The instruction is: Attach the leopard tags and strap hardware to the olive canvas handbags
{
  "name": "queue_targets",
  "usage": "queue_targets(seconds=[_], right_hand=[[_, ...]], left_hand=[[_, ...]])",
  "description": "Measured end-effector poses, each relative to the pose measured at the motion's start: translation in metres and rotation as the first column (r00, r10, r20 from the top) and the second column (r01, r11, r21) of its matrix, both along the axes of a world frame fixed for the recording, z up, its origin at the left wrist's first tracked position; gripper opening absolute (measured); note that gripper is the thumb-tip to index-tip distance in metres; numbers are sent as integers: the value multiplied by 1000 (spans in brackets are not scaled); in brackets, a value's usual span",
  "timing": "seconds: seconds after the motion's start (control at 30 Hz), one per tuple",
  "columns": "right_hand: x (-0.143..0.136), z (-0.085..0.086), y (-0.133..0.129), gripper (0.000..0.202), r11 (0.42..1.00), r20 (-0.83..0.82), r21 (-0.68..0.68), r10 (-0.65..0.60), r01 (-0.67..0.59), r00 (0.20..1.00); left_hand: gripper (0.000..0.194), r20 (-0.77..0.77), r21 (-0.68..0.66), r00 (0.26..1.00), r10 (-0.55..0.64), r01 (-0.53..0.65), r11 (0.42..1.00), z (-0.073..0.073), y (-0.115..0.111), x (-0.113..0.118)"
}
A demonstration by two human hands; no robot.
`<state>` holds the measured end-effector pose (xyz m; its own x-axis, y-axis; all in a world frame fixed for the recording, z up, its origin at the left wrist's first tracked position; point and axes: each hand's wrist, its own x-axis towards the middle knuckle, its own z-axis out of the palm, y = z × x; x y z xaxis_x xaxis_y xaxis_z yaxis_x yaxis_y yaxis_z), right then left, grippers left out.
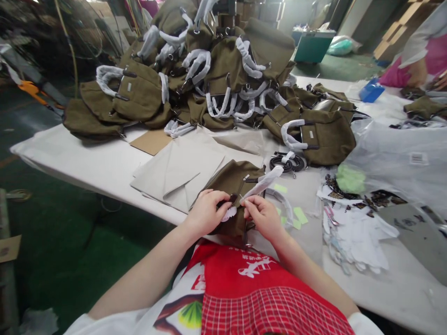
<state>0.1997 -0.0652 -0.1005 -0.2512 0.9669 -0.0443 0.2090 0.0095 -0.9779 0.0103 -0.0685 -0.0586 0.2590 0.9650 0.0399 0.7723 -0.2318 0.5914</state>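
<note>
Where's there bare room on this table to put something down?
Left end of the table, before the bags and left of the cardboard; a smaller patch near right, in front of the white pile. The back is crowded with bags.

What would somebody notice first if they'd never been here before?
Probably the big heap of olive-brown bags with pale-wrapped handles, across the back of the white table. Then the bright red apron at the bottom. Just above it, the left hand and right hand are close together at another bag.
</note>
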Motion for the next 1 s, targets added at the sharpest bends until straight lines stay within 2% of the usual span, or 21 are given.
queue_targets(seconds=[0.2,0.37,0.43,0.6,0.83,0.9,1.0], right_hand=[[0,0,-2,18,1000,52,25,-1,0,999],[2,-1,-4,19,1000,43,12,-9,9,999],[3,1,-4,19,1000,57,24,-6,5,998],[5,4,-3,16,1000,84,16,17,-19,996],[5,6,-1,17,999,108,24,23,-26,994],[4,6,-2,17,999,116,36,16,-20,993],[3,7,-3,20,998,140,61,4,-13,990]], left_hand=[[13,62,-56,997,-46,50,997,-3,-3,10],[19,218,-145,975,-36,68,987,-8,1,13],[21,229,-128,973,-25,56,990,-10,2,12],[26,122,12,992,-33,32,999,-7,0,11],[33,47,61,994,-101,98,993,-2,-4,13],[33,84,58,990,-112,107,993,-2,-4,13],[26,248,9,962,-114,116,993,-4,-3,13]])
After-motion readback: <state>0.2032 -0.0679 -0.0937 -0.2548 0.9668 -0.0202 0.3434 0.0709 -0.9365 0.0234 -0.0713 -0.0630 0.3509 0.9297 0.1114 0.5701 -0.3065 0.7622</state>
